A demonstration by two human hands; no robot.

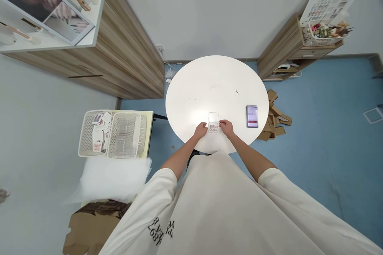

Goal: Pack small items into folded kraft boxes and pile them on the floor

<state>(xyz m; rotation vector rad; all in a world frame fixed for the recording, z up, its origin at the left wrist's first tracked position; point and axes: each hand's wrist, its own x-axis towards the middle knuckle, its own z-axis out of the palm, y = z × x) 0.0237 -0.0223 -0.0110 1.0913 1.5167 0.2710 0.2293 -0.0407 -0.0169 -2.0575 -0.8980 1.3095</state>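
A small clear plastic case (pixel 213 127) lies on the round white table near its front edge, its lid (pixel 213 117) raised on the far side. Two rows of small pinkish-grey pieces, which look like false nails, fill its near half. At the left side of the case, my left hand (pixel 201 130) has its fingers bent in and holds the edge. My right hand (pixel 226 127) grips the opposite side near the hinge, thumb and fingers close together. The pieces are too small to make out in detail.
On the round white table (pixel 191 83), a phone (pixel 252 116) lies at the right. White baskets with cards (pixel 100 135) and clear plastic cases (pixel 125 133) stand on a side table at left. Flattened cardboard (pixel 272 121) lies on the floor at right. Wooden cabinets (pixel 134 55) flank the table.
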